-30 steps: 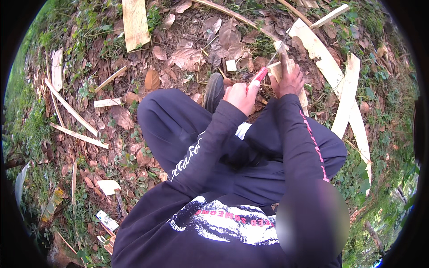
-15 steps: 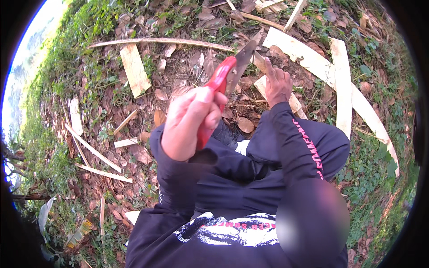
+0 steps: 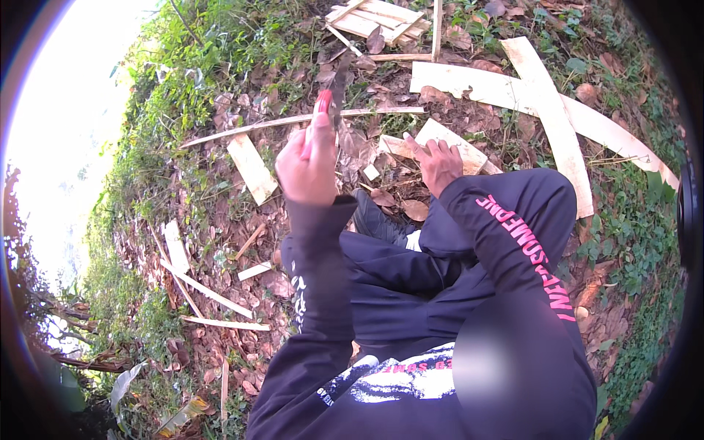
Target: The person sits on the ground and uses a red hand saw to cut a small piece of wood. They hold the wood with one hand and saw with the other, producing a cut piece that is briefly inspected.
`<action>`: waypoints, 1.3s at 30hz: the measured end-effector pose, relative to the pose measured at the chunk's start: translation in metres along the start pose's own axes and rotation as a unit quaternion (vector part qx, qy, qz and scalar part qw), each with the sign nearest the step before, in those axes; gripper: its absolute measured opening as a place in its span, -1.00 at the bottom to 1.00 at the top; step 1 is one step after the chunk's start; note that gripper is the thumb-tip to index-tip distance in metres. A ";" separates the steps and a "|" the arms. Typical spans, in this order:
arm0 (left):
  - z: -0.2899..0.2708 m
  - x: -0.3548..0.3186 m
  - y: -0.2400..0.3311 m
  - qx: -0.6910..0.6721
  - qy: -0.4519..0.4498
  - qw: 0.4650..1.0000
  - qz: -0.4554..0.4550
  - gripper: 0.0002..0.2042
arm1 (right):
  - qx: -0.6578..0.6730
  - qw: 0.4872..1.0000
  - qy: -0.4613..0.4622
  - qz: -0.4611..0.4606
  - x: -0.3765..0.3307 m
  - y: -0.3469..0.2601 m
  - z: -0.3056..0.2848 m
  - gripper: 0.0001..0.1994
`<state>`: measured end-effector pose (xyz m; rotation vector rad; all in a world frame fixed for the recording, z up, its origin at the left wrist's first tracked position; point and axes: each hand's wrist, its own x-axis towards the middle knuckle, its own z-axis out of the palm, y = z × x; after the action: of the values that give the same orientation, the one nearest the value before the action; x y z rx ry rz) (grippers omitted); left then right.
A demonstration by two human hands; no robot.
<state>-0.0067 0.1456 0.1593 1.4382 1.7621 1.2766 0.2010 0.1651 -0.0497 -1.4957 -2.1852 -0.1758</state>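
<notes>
Ground: we sit outdoors on sloping earth strewn with brown dead leaves point(image 3: 220, 242), grass along the edges.
Landmark: our raised black-trousered knee point(image 3: 535, 198).
Left hand point(image 3: 308, 165): lifted left of the knee, our fist closed around a red-handled knife point(image 3: 331, 99), blade pointing up.
Right hand point(image 3: 438, 163): just above the knee, fingers pressing a pale split wood piece point(image 3: 447, 143) on the ground.
Scrap: long pale wood strips point(image 3: 543, 103) cross beyond the knee; shorter offcuts point(image 3: 251, 167) lie well left.

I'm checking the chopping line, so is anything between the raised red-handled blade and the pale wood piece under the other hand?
Nothing visible lies between them. The left hand holds the red-handled blade raised, apart from the pale flat wood piece, which the right hand presses on the leaf-covered ground.
</notes>
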 end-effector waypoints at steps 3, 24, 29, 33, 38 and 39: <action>0.034 0.023 -0.060 0.188 0.064 0.977 0.077 -0.51 | 0.143 0.984 -0.024 0.101 -0.001 -0.011 -0.038 -0.41; 0.010 -0.051 -0.216 -0.355 -0.216 0.900 -0.130 -0.68 | 0.349 0.931 -0.093 0.060 -0.031 -0.081 -0.017 -0.55; 0.017 -0.050 -0.223 -0.337 -0.203 0.909 -0.138 -0.74 | 0.367 0.924 -0.101 0.039 -0.035 -0.083 -0.014 -0.57; 0.012 -0.047 -0.219 -0.352 -0.196 0.903 -0.151 -0.78 | 0.375 0.921 -0.101 0.042 -0.034 -0.090 -0.020 -0.58; 0.012 -0.049 -0.222 -0.461 -0.193 0.843 -0.201 -0.80 | 0.403 0.908 -0.100 0.051 -0.036 -0.091 -0.018 -0.58; 0.012 -0.049 -0.221 -0.483 -0.191 0.828 -0.212 -0.80 | 0.408 0.906 -0.101 0.052 -0.036 -0.092 -0.018 -0.58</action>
<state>-0.0806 0.1056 -0.0516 0.5902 0.8336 1.2206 0.1343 0.0919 -0.0354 -1.1453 -1.9194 0.8626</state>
